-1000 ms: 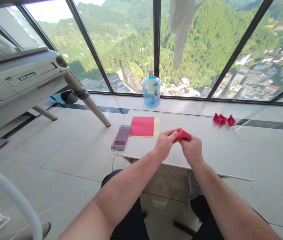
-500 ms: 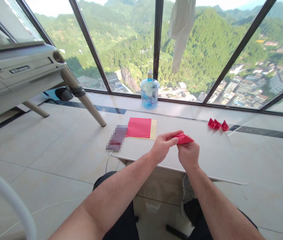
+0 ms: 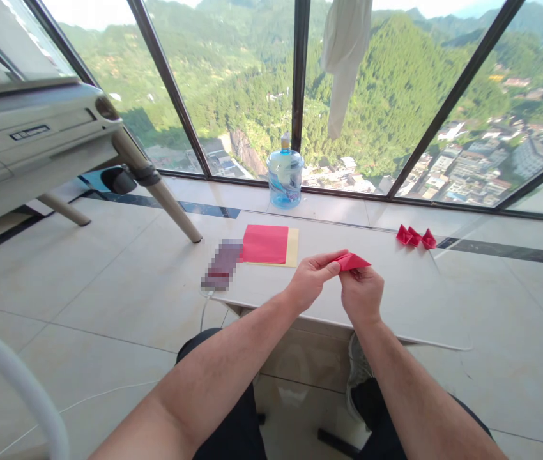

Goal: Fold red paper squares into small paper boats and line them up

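Observation:
A small folded red paper piece [image 3: 354, 260] is pinched between both of my hands above the low white table [image 3: 410, 306]. My left hand [image 3: 310, 278] grips its left end with thumb and fingers closed. My right hand [image 3: 361, 295] holds it from below, fingers curled. A stack of red paper sheets [image 3: 265, 244] on a yellowish sheet lies flat on the table to the left of my hands. Three finished red folded pieces [image 3: 416, 236] sit in a row at the table's far right.
A blurred phone-like object [image 3: 221, 265] lies at the table's left edge with a cable hanging down. A large blue water bottle [image 3: 285, 176] stands by the window. A treadmill [image 3: 36, 140] is at the left. White cloth [image 3: 345, 51] hangs from the window frame.
My hands have stayed together on the red piece, turning it slightly; my head shifted, so the whole scene slid a little left and down.

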`<action>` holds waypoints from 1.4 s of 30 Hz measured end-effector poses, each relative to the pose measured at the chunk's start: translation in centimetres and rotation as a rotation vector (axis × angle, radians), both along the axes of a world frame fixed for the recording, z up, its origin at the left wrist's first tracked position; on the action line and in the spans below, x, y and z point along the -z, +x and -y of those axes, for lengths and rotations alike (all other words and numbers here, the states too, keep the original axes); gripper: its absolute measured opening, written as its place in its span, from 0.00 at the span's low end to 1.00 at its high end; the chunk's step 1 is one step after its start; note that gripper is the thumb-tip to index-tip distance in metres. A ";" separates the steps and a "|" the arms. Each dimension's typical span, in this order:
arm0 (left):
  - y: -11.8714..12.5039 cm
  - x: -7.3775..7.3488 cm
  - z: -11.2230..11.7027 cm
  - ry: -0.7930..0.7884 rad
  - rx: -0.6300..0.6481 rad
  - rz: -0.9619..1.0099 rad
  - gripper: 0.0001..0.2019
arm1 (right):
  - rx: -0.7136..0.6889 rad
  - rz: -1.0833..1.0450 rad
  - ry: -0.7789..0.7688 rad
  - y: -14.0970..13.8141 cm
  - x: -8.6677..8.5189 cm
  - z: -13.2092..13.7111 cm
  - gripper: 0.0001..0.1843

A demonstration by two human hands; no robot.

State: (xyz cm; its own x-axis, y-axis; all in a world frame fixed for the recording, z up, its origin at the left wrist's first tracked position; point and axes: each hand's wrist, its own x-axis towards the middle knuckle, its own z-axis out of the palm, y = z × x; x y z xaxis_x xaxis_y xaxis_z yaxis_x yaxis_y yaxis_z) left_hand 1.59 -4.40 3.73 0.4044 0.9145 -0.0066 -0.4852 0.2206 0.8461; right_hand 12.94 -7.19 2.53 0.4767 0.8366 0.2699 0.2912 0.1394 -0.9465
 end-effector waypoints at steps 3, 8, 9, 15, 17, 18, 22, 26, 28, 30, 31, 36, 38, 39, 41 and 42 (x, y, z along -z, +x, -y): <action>0.0 0.0 0.0 -0.063 0.004 0.044 0.21 | 0.034 0.029 -0.023 -0.3 -0.4 0.1 0.08; -0.3 -0.2 -0.2 -0.077 -0.015 0.055 0.21 | 0.012 0.093 -0.019 -0.7 -0.8 0.2 0.08; -0.4 -0.2 -0.2 -0.065 -0.010 0.041 0.21 | 0.011 0.106 -0.013 -0.6 -0.8 0.2 0.07; -0.5 -0.2 -0.5 -0.005 0.000 -0.033 0.19 | -0.016 -0.002 -0.017 -0.1 -0.9 0.1 0.05; -0.6 -0.4 -0.6 -0.007 -0.005 -0.056 0.19 | -0.033 -0.076 -0.017 -0.1 -1.0 0.1 0.06; -0.6 -0.5 -0.6 -0.007 -0.008 -0.073 0.19 | -0.041 -0.106 -0.010 -0.1 -1.1 0.1 0.06; -0.9 -0.8 -0.6 0.041 -0.015 -0.125 0.20 | -0.091 -0.179 0.026 -0.4 -1.5 0.1 0.06; -1.3 -1.1 -0.8 0.124 -0.057 -0.175 0.20 | -0.185 -0.231 0.030 -0.2 -1.4 -0.1 0.06; -1.5 -1.2 -1.0 0.168 -0.070 -0.224 0.19 | -0.207 -0.257 0.031 0.1 -1.2 -0.2 0.07; -1.5 -1.3 -1.0 0.203 -0.051 -0.251 0.19 | -0.193 -0.271 0.031 0.4 -1.0 -0.4 0.05; -1.5 -1.3 -1.0 0.212 -0.038 -0.249 0.20 | -0.176 -0.281 0.038 0.4 -0.9 -0.5 0.03; -1.1 -1.2 -0.6 0.173 -0.043 -0.185 0.25 | -0.104 -0.340 0.078 0.0 -0.4 -0.8 0.04; -1.1 -1.2 -0.5 0.160 -0.059 -0.182 0.23 | -0.099 -0.364 0.062 0.0 -0.2 -1.0 0.06; -1.1 -1.2 -0.5 0.161 -0.065 -0.188 0.22 | -0.100 -0.378 0.051 0.1 0.0 -1.0 0.07; -1.3 -1.3 -0.7 0.175 -0.088 -0.214 0.19 | -0.098 -0.413 0.043 0.6 0.1 -1.2 0.09; -1.4 -1.4 -0.8 0.184 -0.109 -0.236 0.18 | -0.093 -0.431 0.053 0.9 0.1 -1.3 0.09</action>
State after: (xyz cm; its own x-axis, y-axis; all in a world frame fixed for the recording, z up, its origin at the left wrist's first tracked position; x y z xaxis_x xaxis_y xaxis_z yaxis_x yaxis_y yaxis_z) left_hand 0.15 -3.61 5.09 0.3113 0.9469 0.0808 -0.2832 0.0112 0.9590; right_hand 13.89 -5.93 2.40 0.4781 0.8718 0.1068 -0.1449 0.1982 -0.9694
